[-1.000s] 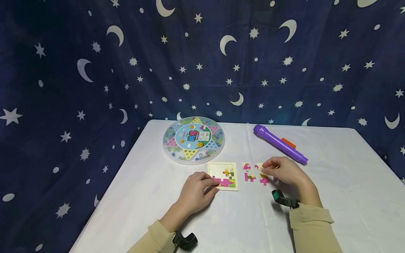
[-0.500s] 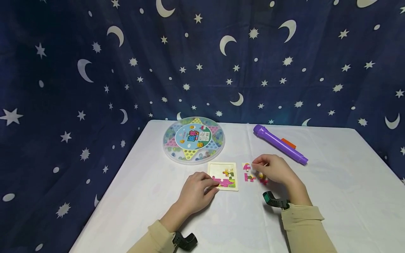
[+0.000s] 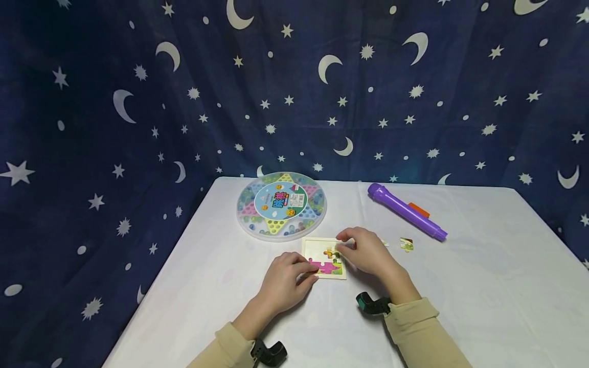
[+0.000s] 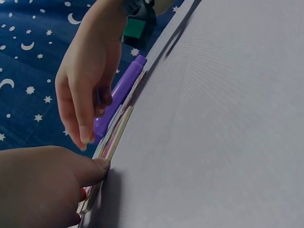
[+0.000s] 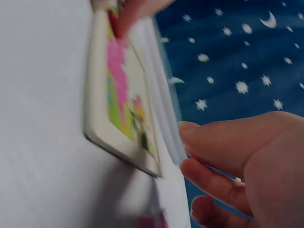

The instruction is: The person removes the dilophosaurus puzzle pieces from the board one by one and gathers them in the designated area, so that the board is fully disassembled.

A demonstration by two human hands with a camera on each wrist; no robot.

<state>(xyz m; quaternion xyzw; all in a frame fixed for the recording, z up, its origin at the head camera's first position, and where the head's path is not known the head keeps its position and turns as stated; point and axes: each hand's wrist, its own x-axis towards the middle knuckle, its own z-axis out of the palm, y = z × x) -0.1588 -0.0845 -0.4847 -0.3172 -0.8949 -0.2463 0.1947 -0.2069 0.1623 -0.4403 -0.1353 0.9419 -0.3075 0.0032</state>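
A small square jigsaw puzzle tray (image 3: 332,277), with pink and green pieces filling its lower part, lies on the white table. My left hand (image 3: 286,281) grips the tray's lower left edge; its thumb (image 4: 95,170) lies along the rim in the left wrist view. My right hand (image 3: 370,254) is over the tray's right side with thumb and forefinger in a pinch. The puzzle piece between those fingertips is mostly hidden. A loose puzzle piece (image 3: 406,244) lies to the right, and another (image 3: 385,244) peeks out behind the right hand.
Behind the tray sits a round, clear-lidded Chinese checkers set (image 3: 281,204). A purple toy microphone (image 3: 407,212) lies at the back right, with an orange piece (image 3: 419,209) beside it. A dark blue curtain (image 3: 294,102) with moons and stars hangs behind the table.
My right hand has moved left from the loose pieces to the tray's right side, uncovering a piece at the right. My left hand has stayed on the tray.
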